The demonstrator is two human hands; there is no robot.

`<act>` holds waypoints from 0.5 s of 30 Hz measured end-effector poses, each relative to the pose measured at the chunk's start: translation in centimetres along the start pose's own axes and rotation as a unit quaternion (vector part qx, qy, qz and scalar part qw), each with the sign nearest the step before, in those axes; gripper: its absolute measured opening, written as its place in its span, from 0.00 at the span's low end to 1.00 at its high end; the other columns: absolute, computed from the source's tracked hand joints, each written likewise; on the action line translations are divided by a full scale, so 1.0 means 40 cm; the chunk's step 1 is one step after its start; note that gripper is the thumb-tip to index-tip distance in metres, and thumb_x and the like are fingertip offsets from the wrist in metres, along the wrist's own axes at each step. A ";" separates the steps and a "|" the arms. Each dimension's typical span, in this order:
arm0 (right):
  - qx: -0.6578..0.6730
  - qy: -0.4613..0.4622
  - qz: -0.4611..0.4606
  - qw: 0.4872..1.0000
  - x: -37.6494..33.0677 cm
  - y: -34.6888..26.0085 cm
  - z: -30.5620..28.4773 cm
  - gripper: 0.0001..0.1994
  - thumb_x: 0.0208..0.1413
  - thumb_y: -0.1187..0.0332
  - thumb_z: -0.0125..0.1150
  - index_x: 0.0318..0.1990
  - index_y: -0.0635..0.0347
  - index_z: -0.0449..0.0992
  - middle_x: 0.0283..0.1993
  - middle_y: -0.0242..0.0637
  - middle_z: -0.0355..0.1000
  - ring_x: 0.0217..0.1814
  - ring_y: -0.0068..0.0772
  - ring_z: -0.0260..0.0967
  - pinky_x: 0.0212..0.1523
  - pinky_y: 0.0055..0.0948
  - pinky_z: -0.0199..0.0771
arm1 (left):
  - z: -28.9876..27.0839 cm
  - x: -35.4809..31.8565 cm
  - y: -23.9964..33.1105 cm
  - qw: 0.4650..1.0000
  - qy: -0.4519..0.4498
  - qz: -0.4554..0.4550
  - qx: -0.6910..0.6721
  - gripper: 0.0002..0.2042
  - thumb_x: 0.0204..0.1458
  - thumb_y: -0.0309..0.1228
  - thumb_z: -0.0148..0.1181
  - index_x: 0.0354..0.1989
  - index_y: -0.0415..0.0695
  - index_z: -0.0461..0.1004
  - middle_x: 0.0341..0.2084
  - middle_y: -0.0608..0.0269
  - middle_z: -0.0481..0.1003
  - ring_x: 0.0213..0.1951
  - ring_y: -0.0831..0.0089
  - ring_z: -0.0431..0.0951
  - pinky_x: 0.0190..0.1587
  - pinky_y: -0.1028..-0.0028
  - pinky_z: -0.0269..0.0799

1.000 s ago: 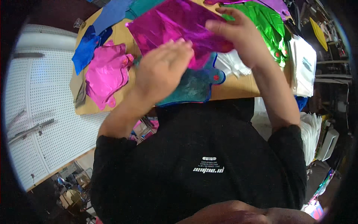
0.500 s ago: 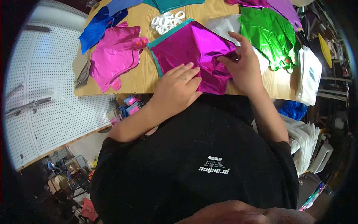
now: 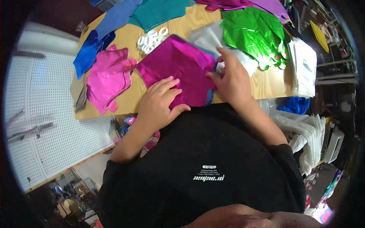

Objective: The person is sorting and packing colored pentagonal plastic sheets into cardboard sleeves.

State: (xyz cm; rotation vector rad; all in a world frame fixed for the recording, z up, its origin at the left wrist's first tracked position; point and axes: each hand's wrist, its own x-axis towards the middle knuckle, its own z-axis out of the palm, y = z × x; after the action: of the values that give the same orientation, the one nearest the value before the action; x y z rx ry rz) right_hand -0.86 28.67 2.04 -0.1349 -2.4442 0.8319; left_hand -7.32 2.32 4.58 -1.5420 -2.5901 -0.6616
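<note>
The flat magenta foil balloon (image 3: 178, 72) at the near edge of the wooden table (image 3: 266, 85) looks light, thin, slippery and easily creased — left hand (image 3: 157, 104) spread flat on it, right hand (image 3: 232, 78) pinching its right edge, the likeliest place to hold.

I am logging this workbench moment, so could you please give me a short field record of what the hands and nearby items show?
surface: wooden table
left hand: flat on magenta foil balloon
right hand: at the balloon's right edge, fingers bent
left of it: pink foil balloon, blue foil piece
behind: white rings, green foil balloon
</note>
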 end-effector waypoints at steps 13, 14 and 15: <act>0.087 0.103 -0.018 0.991 -0.067 0.030 -0.123 0.19 0.50 0.74 0.80 0.43 0.62 0.72 0.33 0.37 0.72 0.26 0.29 0.70 0.24 0.27 0.70 | -0.002 0.521 0.026 0.977 0.075 0.177 -0.097 0.16 0.55 0.27 0.69 0.51 0.39 0.80 0.55 0.49 0.80 0.59 0.53 0.79 0.65 0.59 0.71; 0.085 0.107 -0.013 0.990 -0.071 0.041 -0.134 0.19 0.50 0.74 0.80 0.43 0.62 0.72 0.33 0.37 0.72 0.26 0.29 0.70 0.24 0.27 0.70 | 0.036 0.610 0.029 0.971 0.080 0.200 -0.105 0.15 0.55 0.26 0.68 0.51 0.39 0.79 0.55 0.49 0.80 0.59 0.53 0.79 0.64 0.59 0.72; 0.085 0.125 -0.020 0.988 -0.075 0.048 -0.150 0.19 0.50 0.74 0.80 0.42 0.62 0.72 0.33 0.37 0.71 0.25 0.27 0.69 0.23 0.25 0.69 | 0.078 0.707 0.030 0.964 0.101 0.234 -0.081 0.14 0.55 0.26 0.67 0.50 0.39 0.80 0.54 0.50 0.80 0.57 0.54 0.80 0.62 0.60 0.74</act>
State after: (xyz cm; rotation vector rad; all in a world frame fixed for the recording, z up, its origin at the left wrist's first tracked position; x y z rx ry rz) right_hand 4.70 32.65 3.46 -0.1190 -2.1263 0.9402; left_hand -19.92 27.38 9.53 -1.9215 -1.9604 -0.9290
